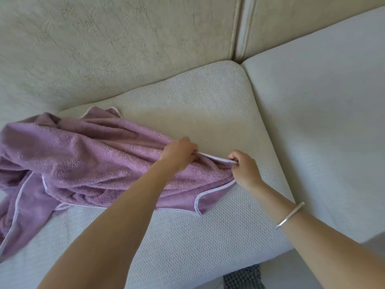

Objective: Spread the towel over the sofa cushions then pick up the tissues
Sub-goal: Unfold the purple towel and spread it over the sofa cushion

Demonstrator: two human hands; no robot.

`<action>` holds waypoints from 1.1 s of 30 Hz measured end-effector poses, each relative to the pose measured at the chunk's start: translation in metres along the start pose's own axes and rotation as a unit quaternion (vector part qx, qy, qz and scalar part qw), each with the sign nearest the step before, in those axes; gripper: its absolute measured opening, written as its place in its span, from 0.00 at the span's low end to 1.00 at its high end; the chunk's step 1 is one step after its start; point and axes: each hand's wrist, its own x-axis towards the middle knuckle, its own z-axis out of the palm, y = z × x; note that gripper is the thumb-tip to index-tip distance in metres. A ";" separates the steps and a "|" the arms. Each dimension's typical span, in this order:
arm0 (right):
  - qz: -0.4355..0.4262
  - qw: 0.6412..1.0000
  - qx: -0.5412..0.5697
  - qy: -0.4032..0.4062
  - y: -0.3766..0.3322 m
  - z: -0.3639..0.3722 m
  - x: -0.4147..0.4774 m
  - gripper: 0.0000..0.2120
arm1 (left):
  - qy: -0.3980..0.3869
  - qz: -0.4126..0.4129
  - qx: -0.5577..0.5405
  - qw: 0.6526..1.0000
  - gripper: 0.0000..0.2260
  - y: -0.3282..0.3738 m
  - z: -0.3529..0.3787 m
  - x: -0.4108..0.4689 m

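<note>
A purple towel [83, 159] with white trim lies crumpled on the left half of the cream seat cushion [208, 113]; part of it hangs over the front edge at the far left. My left hand [179, 153] pinches the towel's white edge near the cushion's middle. My right hand [243, 167] grips the same edge a short way to the right, by a corner. The stretch of trim between the two hands is taut. No tissues are in view.
The sofa's textured backrest [125, 49] fills the top. A second, smoother seat cushion [323, 122] adjoins on the right. A silver bangle [290, 215] sits on my right wrist. Checked fabric [243, 276] and floor show at the bottom right.
</note>
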 end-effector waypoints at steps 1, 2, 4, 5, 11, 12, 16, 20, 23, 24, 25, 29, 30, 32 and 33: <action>0.008 1.000 -0.001 0.018 0.001 -0.008 0.005 0.12 | 0.026 0.002 -0.019 0.999 0.09 0.007 -0.004 0.002; 0.017 0.999 -0.001 0.033 0.004 -0.020 0.011 0.12 | 0.051 0.008 -0.035 0.998 0.09 0.018 -0.009 0.006; 0.027 0.998 -0.001 0.051 0.013 -0.045 0.021 0.13 | 0.083 0.028 -0.057 0.995 0.10 0.043 -0.018 0.016; 0.030 0.998 -0.003 0.056 0.019 -0.056 0.024 0.13 | 0.092 0.040 -0.064 0.993 0.10 0.056 -0.021 0.022; 0.063 0.993 -0.016 0.101 0.072 -0.134 0.033 0.23 | 0.100 0.082 -0.084 0.988 0.10 0.148 -0.032 0.066; 0.068 0.992 -0.017 0.109 0.082 -0.148 0.036 0.23 | 0.102 0.081 -0.087 0.988 0.10 0.165 -0.033 0.074; 0.103 0.987 -0.008 0.124 0.114 -0.192 0.045 0.14 | 0.121 0.092 -0.098 0.984 0.11 0.219 -0.041 0.096; 0.120 0.979 0.000 0.163 0.149 -0.247 0.052 0.12 | 0.150 0.136 -0.115 0.972 0.10 0.284 -0.059 0.120; 0.130 0.975 0.007 0.179 0.175 -0.281 0.056 0.13 | 0.156 0.163 -0.118 0.967 0.08 0.327 -0.065 0.136; 0.136 0.975 0.005 0.174 0.182 -0.286 0.057 0.13 | 0.152 0.165 -0.119 0.967 0.08 0.335 -0.064 0.140; 0.142 0.976 0.002 0.168 0.190 -0.290 0.057 0.12 | 0.144 0.162 -0.116 0.969 0.08 0.343 -0.060 0.145; 0.156 0.976 -0.006 0.149 0.202 -0.272 0.058 0.09 | 0.097 0.142 -0.084 0.981 0.15 0.337 -0.038 0.151; 0.152 0.977 -0.007 0.147 0.202 -0.264 0.057 0.09 | 0.085 0.137 -0.078 0.984 0.17 0.332 -0.031 0.150; 0.127 0.983 -0.027 0.132 0.200 -0.244 0.058 0.11 | 0.069 0.106 -0.077 0.989 0.20 0.316 -0.018 0.147; 0.110 0.985 -0.042 0.123 0.198 -0.236 0.058 0.12 | 0.066 0.087 -0.078 0.991 0.20 0.307 -0.013 0.145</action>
